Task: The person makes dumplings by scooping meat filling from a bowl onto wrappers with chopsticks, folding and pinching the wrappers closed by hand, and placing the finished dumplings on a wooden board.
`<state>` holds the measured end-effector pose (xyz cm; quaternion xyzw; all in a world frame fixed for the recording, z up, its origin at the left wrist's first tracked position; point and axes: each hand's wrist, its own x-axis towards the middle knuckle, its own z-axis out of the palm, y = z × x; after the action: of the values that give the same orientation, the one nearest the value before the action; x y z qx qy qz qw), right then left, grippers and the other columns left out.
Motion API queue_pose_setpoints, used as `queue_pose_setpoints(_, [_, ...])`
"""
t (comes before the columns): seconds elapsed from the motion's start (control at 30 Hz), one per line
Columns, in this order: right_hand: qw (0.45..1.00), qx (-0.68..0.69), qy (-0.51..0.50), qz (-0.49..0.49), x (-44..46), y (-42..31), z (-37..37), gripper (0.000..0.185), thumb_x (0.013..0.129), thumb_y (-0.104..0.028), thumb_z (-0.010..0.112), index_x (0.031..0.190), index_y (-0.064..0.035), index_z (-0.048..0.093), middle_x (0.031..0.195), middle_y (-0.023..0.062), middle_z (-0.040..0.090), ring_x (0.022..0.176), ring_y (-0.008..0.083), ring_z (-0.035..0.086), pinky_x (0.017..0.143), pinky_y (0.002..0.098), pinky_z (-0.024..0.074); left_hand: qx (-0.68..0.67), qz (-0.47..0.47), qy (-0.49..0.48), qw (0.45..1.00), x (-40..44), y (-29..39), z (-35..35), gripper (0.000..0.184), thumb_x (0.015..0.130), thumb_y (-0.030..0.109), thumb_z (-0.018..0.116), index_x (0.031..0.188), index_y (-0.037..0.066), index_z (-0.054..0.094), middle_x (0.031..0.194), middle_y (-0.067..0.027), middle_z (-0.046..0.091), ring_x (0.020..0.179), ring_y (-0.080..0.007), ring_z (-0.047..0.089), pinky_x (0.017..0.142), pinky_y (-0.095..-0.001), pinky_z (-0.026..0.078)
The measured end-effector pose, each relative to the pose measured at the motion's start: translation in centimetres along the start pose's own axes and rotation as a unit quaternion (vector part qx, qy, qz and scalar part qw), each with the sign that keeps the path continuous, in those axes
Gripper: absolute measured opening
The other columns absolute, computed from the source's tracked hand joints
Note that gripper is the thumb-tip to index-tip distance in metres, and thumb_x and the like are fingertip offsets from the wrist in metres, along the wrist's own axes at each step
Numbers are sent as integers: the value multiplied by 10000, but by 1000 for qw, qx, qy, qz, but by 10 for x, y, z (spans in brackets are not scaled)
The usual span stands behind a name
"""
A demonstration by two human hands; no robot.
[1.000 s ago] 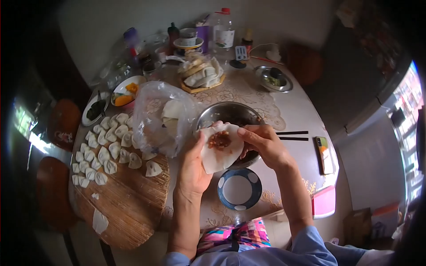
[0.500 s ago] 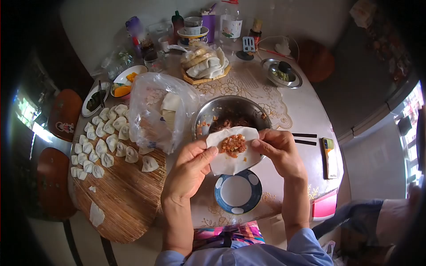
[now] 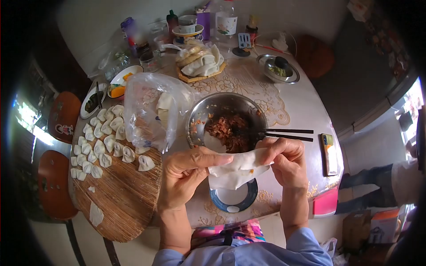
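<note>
A white dough wrapper [image 3: 237,167] is stretched between my two hands, its upper part folded down over the filling, of which only a small bit shows. My left hand [image 3: 188,170] pinches its left end, and my right hand [image 3: 286,162] pinches the right end. Just beyond them is a steel bowl [image 3: 194,116] of minced filling [image 3: 228,126], with black chopsticks [image 3: 290,134] resting in it. A blue-rimmed plate [image 3: 242,205] lies partly hidden below the wrapper. Several folded dumplings [image 3: 105,159] sit on the round wooden board [image 3: 128,190] at the left.
A clear plastic bag [image 3: 146,95] with wrappers stands left of the bowl. Farther back are a tray of dough pieces [image 3: 202,64], bottles and dishes. A phone [image 3: 329,155] lies at the right edge. Another person's legs [image 3: 368,186] show at the right.
The wrapper was open with its filling exposed; its upper part is now folded over, covering nearly all the filling. Both hands have kept their hold on its ends and turned slightly.
</note>
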<state>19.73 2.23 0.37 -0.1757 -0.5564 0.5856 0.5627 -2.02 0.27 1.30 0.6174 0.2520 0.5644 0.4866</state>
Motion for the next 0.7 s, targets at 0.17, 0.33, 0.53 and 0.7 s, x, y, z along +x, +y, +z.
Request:
queue_pose_setpoints(0.17, [999,36,-39,-4,-1,-4,0,94,781,65,515,763,37,603,845,136,595,760,165,556,672,256,440,31,36,12,999,1,4,4,310,694,-143,409,818,-13,661,811,-142,641,700,-131,576,646,-226,435])
queue_pose_setpoints(0.33, [999,24,-37,3,-3,-7,1,98,780,66,499,761,39,591,833,125,575,763,166,538,683,261,425,20,36,0,999,1,6,4,314,690,-148,392,816,-7,642,812,-115,621,723,-122,559,664,-221,427])
queue_pose_setpoints(0.53, [994,99,-49,14,-3,-6,11,101,756,22,632,832,18,565,886,110,544,841,184,518,755,289,417,-75,74,-3,994,2,-4,12,197,710,-99,584,877,4,605,897,-108,555,832,-154,525,737,-256,422])
queue_pose_setpoints(0.7, [997,42,-49,-44,0,-9,13,248,705,-83,749,838,-6,555,906,110,543,857,191,518,781,302,418,-77,96,11,992,4,-5,16,167,749,31,689,877,-4,589,919,-107,538,866,-172,515,778,-292,422])
